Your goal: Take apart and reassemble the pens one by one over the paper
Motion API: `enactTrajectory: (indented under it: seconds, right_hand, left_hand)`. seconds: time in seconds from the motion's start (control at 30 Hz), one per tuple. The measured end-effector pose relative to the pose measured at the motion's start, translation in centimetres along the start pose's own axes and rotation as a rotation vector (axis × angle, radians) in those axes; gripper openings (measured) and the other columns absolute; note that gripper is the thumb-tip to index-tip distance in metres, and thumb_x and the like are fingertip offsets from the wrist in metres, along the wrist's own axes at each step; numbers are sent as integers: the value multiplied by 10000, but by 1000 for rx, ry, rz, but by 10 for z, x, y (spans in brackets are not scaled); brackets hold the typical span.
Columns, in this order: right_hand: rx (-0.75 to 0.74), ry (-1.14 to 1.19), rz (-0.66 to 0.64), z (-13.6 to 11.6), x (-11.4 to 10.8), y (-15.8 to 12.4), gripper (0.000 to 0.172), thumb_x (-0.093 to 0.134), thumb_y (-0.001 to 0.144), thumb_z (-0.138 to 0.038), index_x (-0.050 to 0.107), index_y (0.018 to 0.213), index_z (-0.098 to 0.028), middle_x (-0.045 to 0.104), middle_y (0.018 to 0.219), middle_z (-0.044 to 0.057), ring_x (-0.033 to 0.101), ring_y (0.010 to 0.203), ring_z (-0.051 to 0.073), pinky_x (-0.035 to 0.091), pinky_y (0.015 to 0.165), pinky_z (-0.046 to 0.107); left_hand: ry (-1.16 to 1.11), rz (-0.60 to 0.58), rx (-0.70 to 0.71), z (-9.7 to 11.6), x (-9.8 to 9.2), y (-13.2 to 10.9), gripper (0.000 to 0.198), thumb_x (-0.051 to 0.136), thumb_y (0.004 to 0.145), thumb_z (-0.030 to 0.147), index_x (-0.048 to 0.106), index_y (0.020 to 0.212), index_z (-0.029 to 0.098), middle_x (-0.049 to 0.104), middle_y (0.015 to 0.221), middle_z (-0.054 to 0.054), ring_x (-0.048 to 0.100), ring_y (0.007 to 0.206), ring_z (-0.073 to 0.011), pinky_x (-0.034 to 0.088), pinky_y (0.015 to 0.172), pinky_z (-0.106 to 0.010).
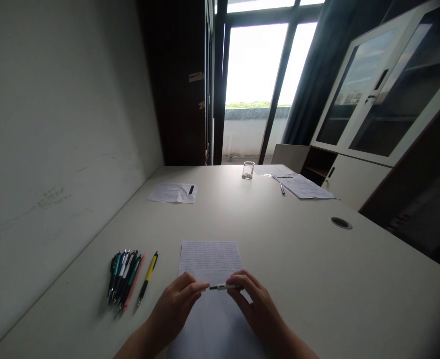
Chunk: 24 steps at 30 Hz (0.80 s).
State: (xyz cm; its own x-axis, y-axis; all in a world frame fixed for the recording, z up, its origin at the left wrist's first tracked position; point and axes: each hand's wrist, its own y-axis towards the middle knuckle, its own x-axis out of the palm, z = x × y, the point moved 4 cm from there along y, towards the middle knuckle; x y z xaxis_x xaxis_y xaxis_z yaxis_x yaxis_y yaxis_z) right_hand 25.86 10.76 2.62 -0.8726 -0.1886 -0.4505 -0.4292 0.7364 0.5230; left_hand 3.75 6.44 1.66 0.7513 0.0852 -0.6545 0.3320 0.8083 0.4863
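white-and-black pen (223, 286), head view: it is held level between both hands, just over the near edge of the written sheet (210, 259) on the table (310, 269). the left hand (175, 305) pinches one end in its fingertips and the right hand (259, 305) pinches the other; the pen looks whole. a row of pens (124, 276) lies well apart to the left. the far glass (248, 170) looks empty
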Motion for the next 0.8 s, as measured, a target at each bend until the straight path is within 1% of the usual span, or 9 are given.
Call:
enactTrajectory:
  seconds: [0.13, 0.33, 0.43, 0.57, 0.8]
  right_hand:
    - [-4, 1, 20, -3, -1, 2, 66, 556, 984, -212, 610, 1016, -231, 648, 929, 42, 644, 779, 158, 543, 731, 249]
    - [-1, 2, 54, -3, -6, 3, 93, 545, 984, -217, 618, 1037, -238, 654, 929, 39, 648, 777, 159, 546, 728, 247]
    - [22, 4, 60, -1, -8, 2, 112, 530, 992, -228, 623, 1053, -239, 652, 945, 46, 653, 790, 163, 552, 727, 247]
    - [59, -1, 112, 4, -9, -1, 111, 539, 991, -262, 620, 1061, -235, 649, 960, 54, 652, 769, 161, 561, 697, 243]
    - [116, 3, 171, 15, -9, -5, 112, 556, 984, -306, 605, 1052, -233, 655, 946, 53, 650, 766, 166, 571, 707, 260]
  left_hand:
    - [56, 21, 33, 0, 0, 1, 335, 494, 990, 136, 608, 1270, 282, 591, 936, -43, 590, 758, -139, 548, 691, -234]
    - [65, 41, 18, -2, 0, 2, 304, 482, 1003, 143, 621, 1234, 284, 589, 918, -32, 584, 736, -125, 542, 678, -224]
    - [56, 38, -1, -1, 0, 2, 303, 473, 1000, 131, 626, 1217, 278, 590, 923, -34, 588, 742, -127, 543, 688, -229]
    - [45, 46, -17, 0, -2, 4, 292, 470, 999, 138, 630, 1203, 274, 592, 923, -37, 593, 748, -130, 550, 697, -235]
    - [30, 70, -37, -3, -3, 3, 285, 475, 999, 170, 645, 1195, 288, 601, 933, -38, 607, 762, -133, 565, 704, -232]
